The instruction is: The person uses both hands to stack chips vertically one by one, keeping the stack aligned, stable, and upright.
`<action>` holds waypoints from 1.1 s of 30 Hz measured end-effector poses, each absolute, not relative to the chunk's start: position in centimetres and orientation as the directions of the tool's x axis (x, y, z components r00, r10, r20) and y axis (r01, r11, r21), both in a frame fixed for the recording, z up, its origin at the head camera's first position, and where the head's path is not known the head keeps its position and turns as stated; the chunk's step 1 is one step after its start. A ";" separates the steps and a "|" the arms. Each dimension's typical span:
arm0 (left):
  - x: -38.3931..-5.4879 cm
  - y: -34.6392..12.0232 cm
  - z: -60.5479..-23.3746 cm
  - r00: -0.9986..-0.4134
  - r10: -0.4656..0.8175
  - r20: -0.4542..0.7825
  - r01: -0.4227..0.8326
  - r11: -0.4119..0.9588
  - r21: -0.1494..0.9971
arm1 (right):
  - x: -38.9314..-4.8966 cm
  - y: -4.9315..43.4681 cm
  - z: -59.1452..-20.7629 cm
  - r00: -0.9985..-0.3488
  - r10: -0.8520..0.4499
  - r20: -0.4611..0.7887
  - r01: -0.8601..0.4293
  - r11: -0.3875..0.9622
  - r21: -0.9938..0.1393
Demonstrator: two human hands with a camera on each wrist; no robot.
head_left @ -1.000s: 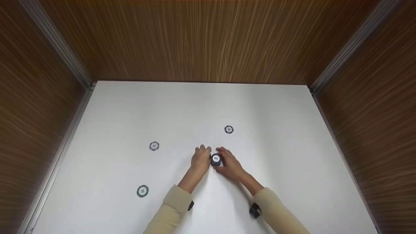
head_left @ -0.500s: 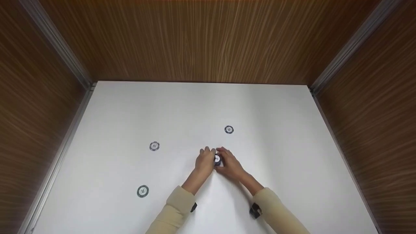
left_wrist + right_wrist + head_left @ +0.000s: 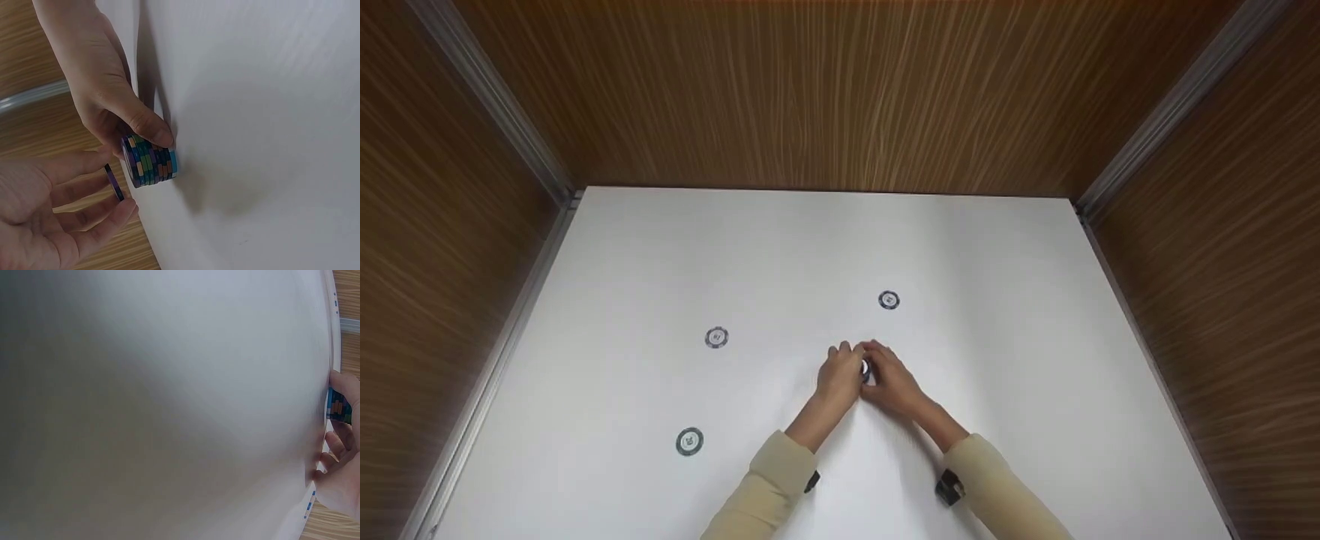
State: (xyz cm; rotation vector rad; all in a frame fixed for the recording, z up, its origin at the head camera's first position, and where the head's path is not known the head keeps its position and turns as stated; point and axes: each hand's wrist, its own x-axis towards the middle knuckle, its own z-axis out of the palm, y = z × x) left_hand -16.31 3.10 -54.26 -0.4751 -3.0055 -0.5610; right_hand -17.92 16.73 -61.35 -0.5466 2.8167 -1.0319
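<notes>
A stack of poker chips [image 3: 151, 162] with mixed colored edges stands on the white table, held at its sides by my right hand [image 3: 891, 382]. The thumb of that hand lies along the stack in the left wrist view. My left hand [image 3: 838, 377] pinches a single poker chip [image 3: 114, 182] between fingertips and thumb, tilted on edge close beside the top of the stack. Seen from the head, the left hand hides most of the stack and the single chip. At the right wrist view's edge, the stack [image 3: 338, 406] shows between fingers.
Three flat chips lie apart on the white table [image 3: 997, 337]: a dark-rimmed chip [image 3: 889, 300] beyond the hands, a grey-rimmed chip [image 3: 717, 337] to the left, and a green-rimmed chip [image 3: 689, 442] nearer. Wood-grain panels [image 3: 810, 97] enclose the back and sides.
My left hand has moved right, with its chip, up against the stack, covering more of it in the head view. The right hand has stayed in place around the stack.
</notes>
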 end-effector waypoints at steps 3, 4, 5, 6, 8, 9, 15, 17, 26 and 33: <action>-16.3 3.2 -54.5 -0.951 0.287 0.117 0.310 0.885 0.346 | -17.8 16.7 -61.3 -0.935 -0.354 0.038 -0.296 0.715 -0.633; -16.3 3.3 -54.6 -0.950 0.285 0.126 0.312 0.884 0.348 | -17.8 16.7 -61.3 -0.936 -0.351 0.026 -0.288 0.722 -0.629; -16.3 3.4 -54.7 -0.950 0.284 0.131 0.312 0.885 0.346 | -17.8 16.7 -61.2 -0.937 -0.349 0.013 -0.278 0.723 -0.632; -16.2 3.4 -54.8 -0.950 0.283 0.135 0.313 0.886 0.343 | -17.8 16.7 -61.2 -0.937 -0.348 0.004 -0.273 0.727 -0.629; -16.2 3.6 -54.9 -0.950 0.282 0.135 0.312 0.886 0.343 | -17.8 16.7 -61.1 -0.938 -0.345 -0.009 -0.264 0.734 -0.626; -16.1 3.6 -54.9 -0.951 0.281 0.131 0.309 0.886 0.347 | -17.8 16.7 -61.1 -0.940 -0.342 -0.017 -0.258 0.739 -0.623; -16.2 3.9 -54.9 -0.953 0.278 0.122 0.303 0.882 0.360 | -17.8 16.7 -60.9 -0.939 -0.344 -0.015 -0.259 0.734 -0.627; -16.2 4.0 -55.0 -0.953 0.277 0.122 0.302 0.884 0.356 | -17.8 16.8 -60.9 -0.934 -0.358 0.003 -0.279 0.723 -0.632; -16.3 4.6 -55.3 -0.959 0.235 0.162 0.276 0.908 0.315 | -17.8 17.0 -61.3 -0.916 -0.394 0.075 -0.347 0.684 -0.641; -16.3 5.1 -55.4 -0.955 0.221 0.196 0.267 0.930 0.253 | -17.9 17.1 -61.1 -0.916 -0.400 0.041 -0.328 0.683 -0.653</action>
